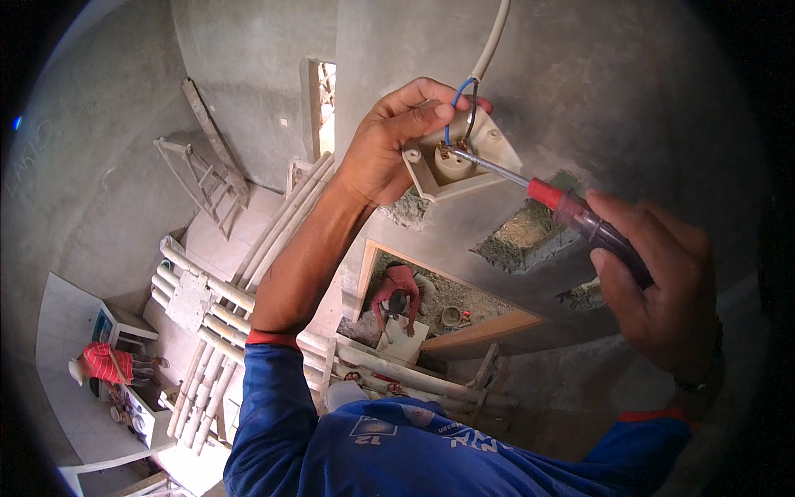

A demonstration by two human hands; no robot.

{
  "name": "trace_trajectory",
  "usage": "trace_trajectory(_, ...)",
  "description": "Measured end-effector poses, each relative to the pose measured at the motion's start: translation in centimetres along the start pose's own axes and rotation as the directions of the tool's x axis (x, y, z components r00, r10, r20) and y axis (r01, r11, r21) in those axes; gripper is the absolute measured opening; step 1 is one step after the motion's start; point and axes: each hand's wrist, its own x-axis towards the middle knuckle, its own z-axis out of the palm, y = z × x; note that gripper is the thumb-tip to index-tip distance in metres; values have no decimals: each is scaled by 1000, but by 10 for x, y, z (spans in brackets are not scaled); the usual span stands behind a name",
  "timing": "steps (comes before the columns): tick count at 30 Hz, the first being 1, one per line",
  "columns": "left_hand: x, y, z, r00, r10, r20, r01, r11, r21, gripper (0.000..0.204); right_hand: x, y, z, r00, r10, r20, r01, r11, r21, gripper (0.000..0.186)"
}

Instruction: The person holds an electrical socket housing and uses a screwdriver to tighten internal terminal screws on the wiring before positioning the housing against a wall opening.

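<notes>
- We see grey plaster walls (397, 37) around pole scaffolding (286, 224).
- Our raised left hand (387, 137) grips a square white electrical fitting (454, 164) by its upper-left edge, below a cable (494, 33).
- Our right hand (658, 286) grasps a screwdriver (546, 195), tip at the fitting's brass terminals.
- White print marks our blue shirt (364, 464).

The white box (490, 149) partly hides the left hand (391, 141) — the pale cable (492, 41) is cut by the upper edge. The right hand (658, 277) covers part of the screwdriver (544, 193).
</notes>
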Motion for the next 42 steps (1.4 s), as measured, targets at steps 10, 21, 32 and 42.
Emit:
trace_trajectory(10, 0, 2, 0, 1000, 15, -16, -14, 1000, 14, 11, 5, 5, 5, 999, -36, -39, 37, 999, 24, 36)
trace_trajectory(21, 1, -3, 2, 998, 41, -54, -33, 989, 142, 8, 7, 2, -4, 996, -89, 9, 90, 981, -170, 45)
trace_trajectory(32, 0, -9, 6, 996, 76, -54, -71, 993, 91, 8, 9, -10, -8, 1000, -18, 24, 22, 988, -156, 41)
trace_trajectory(42, -2, -9, -3, 993, 114, -20, -106, 967, 233, 11, 19, 0, -10, 999, -20, 27, 20, 1000, 1, 35)
